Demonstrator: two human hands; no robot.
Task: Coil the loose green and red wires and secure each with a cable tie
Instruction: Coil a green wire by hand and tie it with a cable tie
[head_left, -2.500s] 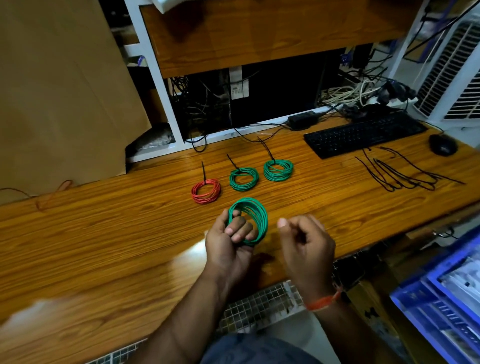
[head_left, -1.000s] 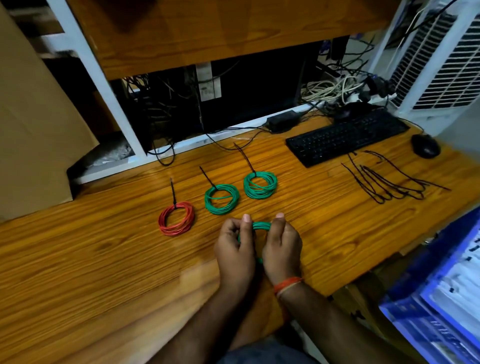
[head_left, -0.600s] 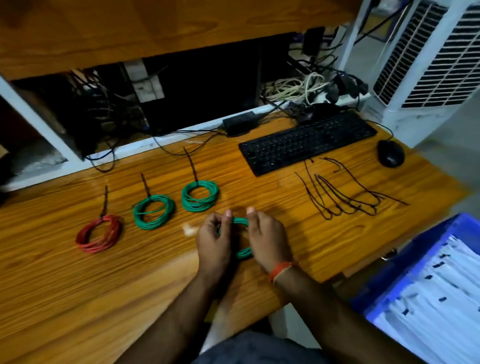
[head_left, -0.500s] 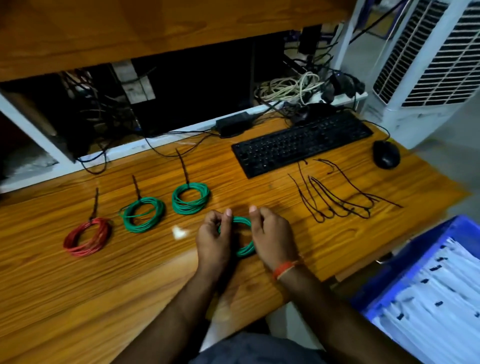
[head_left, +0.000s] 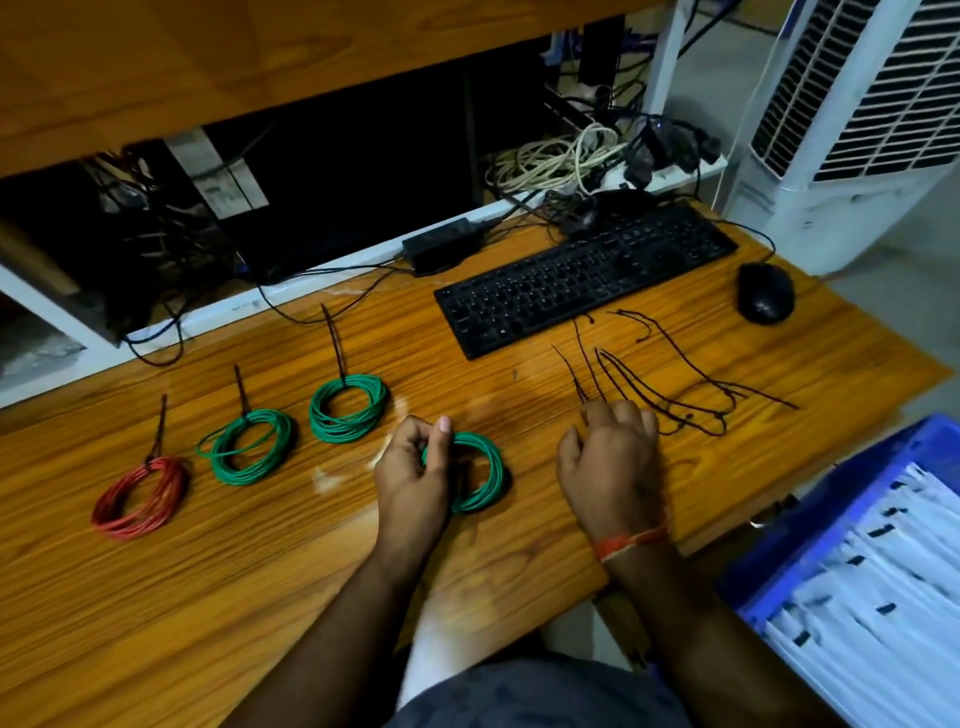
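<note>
My left hand (head_left: 413, 470) grips the left side of an untied green wire coil (head_left: 485, 478) resting on the wooden desk (head_left: 208, 561). My right hand (head_left: 610, 457) has its fingers curled loosely at the near ends of several loose black cable ties (head_left: 675, 384); whether it holds one is hidden. To the left lie three tied coils: a red coil (head_left: 140, 493), a green coil (head_left: 249, 447) and another green coil (head_left: 348, 408), each with a black tie tail sticking up.
A black keyboard (head_left: 587, 275) and a mouse (head_left: 766, 293) lie at the back right. A blue crate (head_left: 841, 525) of white parts stands beside the desk's right edge. A white cooler (head_left: 857, 119) stands behind it. Tangled cables fill the shelf under the upper board.
My right hand has let go of the green coil and moved right to the cable ties. My left hand still holds the coil. The view has shifted right.
</note>
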